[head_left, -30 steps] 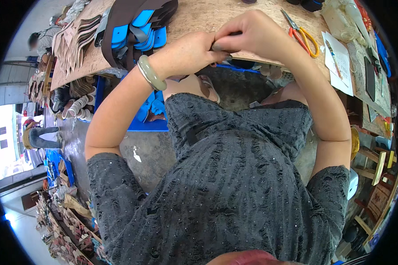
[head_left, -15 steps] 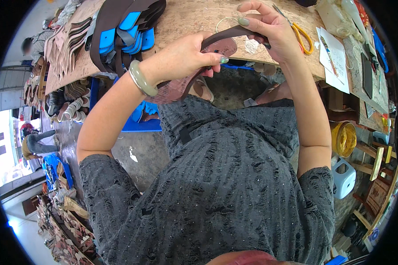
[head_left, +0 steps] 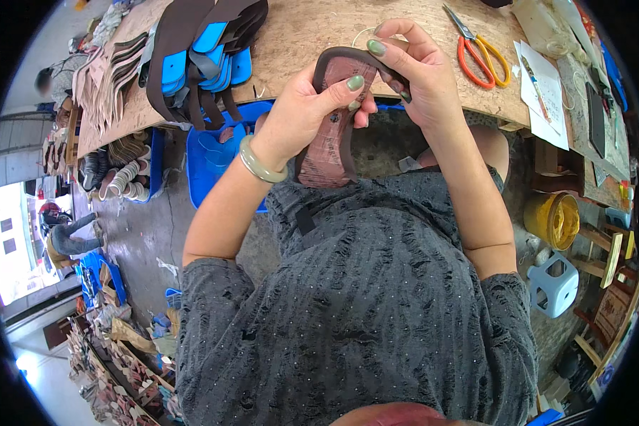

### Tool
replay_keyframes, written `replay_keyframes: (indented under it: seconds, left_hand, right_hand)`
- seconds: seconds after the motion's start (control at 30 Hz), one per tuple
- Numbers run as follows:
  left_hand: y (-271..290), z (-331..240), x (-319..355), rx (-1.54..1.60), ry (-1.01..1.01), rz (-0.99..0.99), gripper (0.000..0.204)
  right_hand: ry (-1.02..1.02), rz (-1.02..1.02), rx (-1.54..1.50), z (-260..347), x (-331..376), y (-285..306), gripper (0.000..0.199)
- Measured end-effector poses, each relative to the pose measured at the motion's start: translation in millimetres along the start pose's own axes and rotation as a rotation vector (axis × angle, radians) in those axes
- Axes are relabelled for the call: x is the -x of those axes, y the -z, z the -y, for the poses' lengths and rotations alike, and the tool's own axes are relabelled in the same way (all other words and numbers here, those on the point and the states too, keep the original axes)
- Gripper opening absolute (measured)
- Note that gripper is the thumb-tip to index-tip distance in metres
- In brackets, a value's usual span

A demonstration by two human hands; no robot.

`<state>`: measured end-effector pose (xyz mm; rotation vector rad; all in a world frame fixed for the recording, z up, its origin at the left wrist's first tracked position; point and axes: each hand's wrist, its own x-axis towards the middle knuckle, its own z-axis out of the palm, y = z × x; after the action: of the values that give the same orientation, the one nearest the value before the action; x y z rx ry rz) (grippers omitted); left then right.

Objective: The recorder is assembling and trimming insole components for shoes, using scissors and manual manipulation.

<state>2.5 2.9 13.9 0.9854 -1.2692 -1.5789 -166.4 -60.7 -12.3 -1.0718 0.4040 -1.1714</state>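
Note:
In front of my lap, my left hand (head_left: pixel 298 113) grips a pinkish-brown shoe insole (head_left: pixel 326 157), its thumb lying across the upper face. A dark brown strip (head_left: pixel 339 52) runs around the insole's edge, curving over the top end. My right hand (head_left: pixel 424 78) pinches the strip's loose part between thumb and fingers, just right of that end. A thin pale cord (head_left: pixel 362 34) loops behind the right fingertips. The insole's underside is hidden, and so are some left fingers behind it.
Dark straps with blue pieces (head_left: pixel 209 60) lie on the wooden table (head_left: pixel 305 28), beside beige cut pieces (head_left: pixel 113 71). Scissors (head_left: pixel 481 57) and paper sheets (head_left: pixel 543 106) are at right. Below are a blue bin (head_left: pixel 197 174), a yellow-lined bucket (head_left: pixel 550 220) and a light blue stool (head_left: pixel 554 284).
Both hands have drawn closer together. The insole has turned more upright, showing its face, and the strip now bends around its top end. The right hand has moved slightly down and left.

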Motion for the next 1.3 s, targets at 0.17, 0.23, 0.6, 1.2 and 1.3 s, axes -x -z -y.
replay_keyframes:
  seconds: [0.17,0.23,0.6,1.2,1.3]
  left_hand:
    - [-6,11,0,0.181,-0.110,-0.024,0.026]
    - [-9,12,3,0.209,-0.120,-0.050,0.027]
    - [-21,22,7,0.476,-0.312,-0.266,0.030]
    - [-13,12,12,0.415,-0.364,-0.255,0.030]
    - [-13,14,10,0.394,-0.382,-0.223,0.030]
  right_hand:
    - [0.008,-0.051,-0.034,3,4,-14,0.016]
    - [-0.019,-0.039,-0.011,12,8,-18,0.017]
    - [-0.036,-0.210,0.238,-5,40,-34,0.019]
    - [-0.265,-0.047,-0.112,-7,34,-31,0.025]
    - [-0.192,-0.037,-0.143,-12,34,-28,0.023]
